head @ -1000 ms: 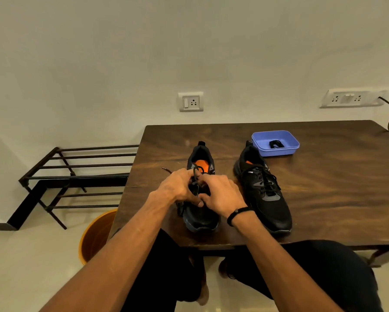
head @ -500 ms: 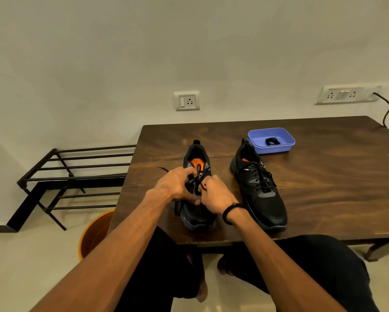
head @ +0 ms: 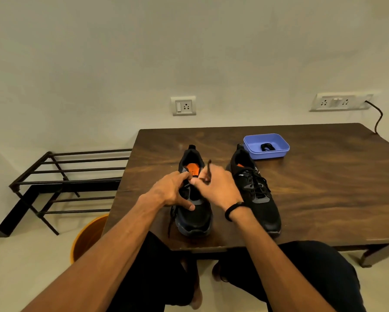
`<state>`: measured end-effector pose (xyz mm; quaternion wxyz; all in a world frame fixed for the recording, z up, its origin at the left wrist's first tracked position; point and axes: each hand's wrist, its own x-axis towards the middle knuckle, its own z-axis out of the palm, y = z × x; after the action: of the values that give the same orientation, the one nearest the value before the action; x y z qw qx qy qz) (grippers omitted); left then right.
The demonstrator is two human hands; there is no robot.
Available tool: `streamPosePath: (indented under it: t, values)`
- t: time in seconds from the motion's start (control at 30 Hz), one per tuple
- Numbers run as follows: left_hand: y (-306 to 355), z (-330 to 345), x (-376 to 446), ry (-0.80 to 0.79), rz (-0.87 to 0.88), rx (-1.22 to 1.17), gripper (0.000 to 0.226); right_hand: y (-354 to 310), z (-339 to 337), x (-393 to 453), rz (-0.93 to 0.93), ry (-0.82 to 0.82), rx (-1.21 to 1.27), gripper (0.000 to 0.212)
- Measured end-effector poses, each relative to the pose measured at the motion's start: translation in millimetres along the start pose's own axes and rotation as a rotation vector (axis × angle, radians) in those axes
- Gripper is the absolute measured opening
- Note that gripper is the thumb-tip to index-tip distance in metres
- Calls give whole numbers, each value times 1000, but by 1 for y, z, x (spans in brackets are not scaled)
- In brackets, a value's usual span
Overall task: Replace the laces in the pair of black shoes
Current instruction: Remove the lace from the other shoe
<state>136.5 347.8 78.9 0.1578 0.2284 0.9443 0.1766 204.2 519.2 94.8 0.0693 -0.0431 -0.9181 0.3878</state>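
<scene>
Lace end [head: 209, 171] now lifted by R hand [head: 220, 188] fingers, pinched; L hand [head: 172, 190] grips shoe [head: 194, 212], long axis centre-frame, toe toward bottom edge, on table [head: 324, 188].

The right hand [head: 218, 188] is lifting away from the left shoe [head: 194, 206], pulling a lace end [head: 209, 168] up and to the far side, where earlier it sat low against the left hand [head: 173, 190], which is now gripping the shoe's tongue area.

Pale wall [head: 189, 41], wooden table [head: 324, 188], black rack [head: 60, 176]
</scene>
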Motion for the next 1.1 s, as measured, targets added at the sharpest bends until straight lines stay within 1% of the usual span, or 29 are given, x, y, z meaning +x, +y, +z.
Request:
streamPosePath:
  t: [0.03,0.1,0.13,0.2,0.23,0.3,0.4,0.53,0.6,0.63,0.67,0.73,0.77,0.8,0.83,0.9,0.93,0.97,1.0,1.03,1.07,1.1]
  values:
    - [-1,1,0,14,13,-4,74,-2,4,-4,-33,-68,-140,19]
    - [-4,3,1,33,34,-25,70,-7,10,-10,-52,-177,-272,21]
    - [-5,3,1,41,42,-30,69,-9,11,-12,-69,-209,-344,25]
    - [-6,4,2,58,54,-31,66,-11,13,-13,-147,-258,-518,44]
    - [-7,4,2,66,57,-32,66,-13,14,-14,-176,-268,-568,49]
    - [-7,5,3,74,66,-35,66,-14,16,-15,-185,-270,-597,50]
    - [-8,6,3,74,84,-30,65,-13,21,-15,-161,-252,-562,47]
    - [-8,6,3,39,58,-11,71,-11,30,-16,-152,-211,-555,50]
    - [-8,5,3,29,46,20,75,-9,31,-16,-96,-198,-518,51]
    - [-7,4,2,30,42,32,77,-7,29,-15,-38,-169,-458,49]
    - [-6,3,2,27,36,38,78,-5,27,-13,17,-106,-372,41]
    - [-5,1,1,11,22,44,77,0,24,-6,98,73,-202,13]
    - [-5,0,2,4,18,43,75,2,21,-2,139,150,-82,9]
    - [-4,0,3,-2,17,38,73,5,19,3,193,207,80,16]
    - [-4,-1,3,-7,18,34,72,5,16,7,268,243,305,22]
    - [-4,0,4,-15,27,32,72,6,12,14,422,273,865,32]
    - [-4,1,4,-17,31,34,73,4,11,15,501,265,1137,32]
    - [-4,2,5,-16,35,37,73,2,11,15,565,268,1331,29]
    - [-3,3,7,-17,39,38,73,2,12,15,606,286,1420,26]
    - [0,5,8,-13,35,38,73,3,13,15,632,299,1415,25]
    - [3,7,8,-5,25,47,73,4,15,16,620,304,1342,24]
    - [7,9,9,7,17,64,74,4,16,15,563,312,1178,23]
